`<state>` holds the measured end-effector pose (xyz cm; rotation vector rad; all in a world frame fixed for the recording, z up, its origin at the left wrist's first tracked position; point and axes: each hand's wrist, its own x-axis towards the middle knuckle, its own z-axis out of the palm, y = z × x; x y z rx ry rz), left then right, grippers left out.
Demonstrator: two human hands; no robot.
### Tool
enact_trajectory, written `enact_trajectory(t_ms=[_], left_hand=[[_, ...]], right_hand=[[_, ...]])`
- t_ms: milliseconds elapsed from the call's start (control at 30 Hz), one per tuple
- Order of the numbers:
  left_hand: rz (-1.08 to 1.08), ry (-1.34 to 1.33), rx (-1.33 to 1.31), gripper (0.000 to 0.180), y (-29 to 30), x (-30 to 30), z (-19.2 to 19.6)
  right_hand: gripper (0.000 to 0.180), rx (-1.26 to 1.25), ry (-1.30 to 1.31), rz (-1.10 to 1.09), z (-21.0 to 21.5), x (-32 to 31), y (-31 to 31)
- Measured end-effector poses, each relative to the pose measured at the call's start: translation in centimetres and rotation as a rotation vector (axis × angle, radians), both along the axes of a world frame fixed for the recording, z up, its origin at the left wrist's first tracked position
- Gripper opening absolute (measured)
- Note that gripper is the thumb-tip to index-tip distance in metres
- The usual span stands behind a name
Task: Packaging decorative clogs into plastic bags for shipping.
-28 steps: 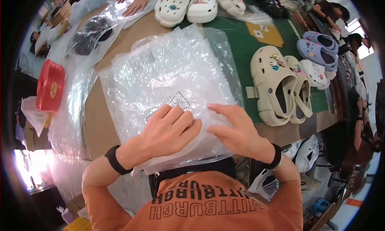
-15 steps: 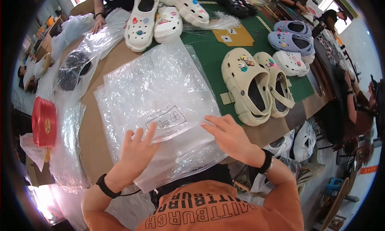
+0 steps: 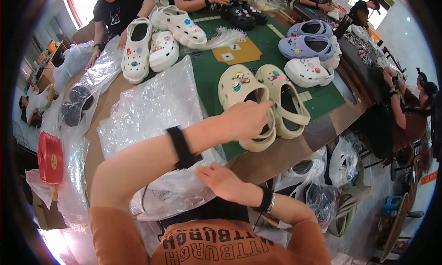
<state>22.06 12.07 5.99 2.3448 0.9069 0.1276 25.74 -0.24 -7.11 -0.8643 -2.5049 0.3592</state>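
My left arm reaches across my front, and my left hand (image 3: 248, 121) is closed over the opening of the nearer beige clog (image 3: 230, 85), which has charms on its toe. Its fingertips are partly lost against the shoe. Close beside it stands the other beige clog (image 3: 290, 101) of the pair. My right hand (image 3: 222, 183) is at the near edge of the stacked clear plastic bags (image 3: 152, 99), fingers bent with the film pinched in them. My left forearm hides the middle of the stack.
White clogs (image 3: 136, 51) stand at the back, lavender clogs (image 3: 313, 46) and a white clog (image 3: 308, 72) at the right on a green mat (image 3: 207, 67). A roll of red plastic twine (image 3: 49, 158) sits left. Across the table are a co-worker's hand (image 3: 93, 56) and other people. Bagged shoes (image 3: 343, 161) lie below right.
My left hand has left the bags and crossed right onto the beige clog. My right hand has drawn down and left to the bags' near edge. The view has shifted right.
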Motion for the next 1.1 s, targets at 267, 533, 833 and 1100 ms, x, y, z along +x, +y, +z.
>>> enact_trajectory(t_ms=[267, 533, 833, 1100], left_hand=[[0.529, -0.060, 0.055, 0.072, 1.4, 8.6, -5.6], [0.606, -0.166, 0.200, 0.046, 3.9, 11.2, -6.4], [0.551, -0.469, 0.128, 0.030, 4.5, 4.4, -5.4], [0.476, -0.975, 0.094, 0.031, -0.6, -7.3, 4.9]], right_hand=[[0.028, -0.115, -0.043, 0.073, -0.8, 1.3, -0.2], [0.031, -0.529, 0.715, 0.243, -5.7, 0.9, 0.4], [0.040, -0.399, -0.098, 0.090, 1.0, 1.4, 0.5], [0.040, -0.264, -0.144, 0.094, 3.4, -0.1, 2.8]])
